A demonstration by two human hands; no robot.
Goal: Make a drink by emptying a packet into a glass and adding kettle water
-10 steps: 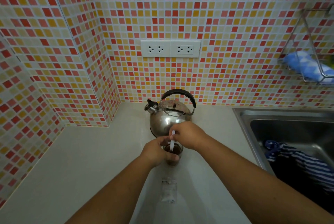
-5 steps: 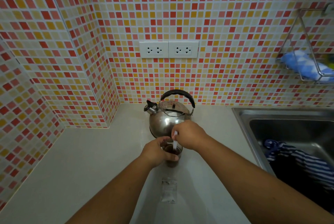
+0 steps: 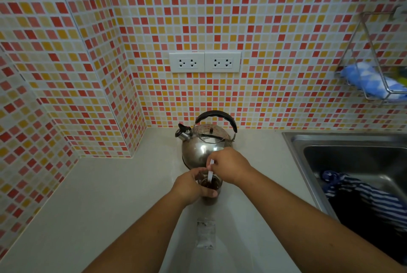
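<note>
A small glass (image 3: pixel 211 186) holding dark brown liquid stands on the pale counter (image 3: pixel 110 202), just in front of a steel kettle (image 3: pixel 203 145) with a black handle. My left hand (image 3: pixel 190 188) is wrapped around the glass from the left. My right hand (image 3: pixel 229 165) pinches a white stirrer (image 3: pixel 210 173) whose lower end dips into the liquid. A clear, flat packet (image 3: pixel 206 234) lies on the counter nearer to me, between my forearms.
A steel sink (image 3: pixel 352 156) at the right holds a blue-and-white striped cloth (image 3: pixel 361 193). A wire rack (image 3: pixel 374 78) with a blue cloth hangs on the tiled wall. Two white sockets (image 3: pixel 204 62) sit above the kettle. Tiled walls close the left corner.
The white stirrer has shifted slightly inside the glass while both hands stay in place. The kettle and packet have not moved.
</note>
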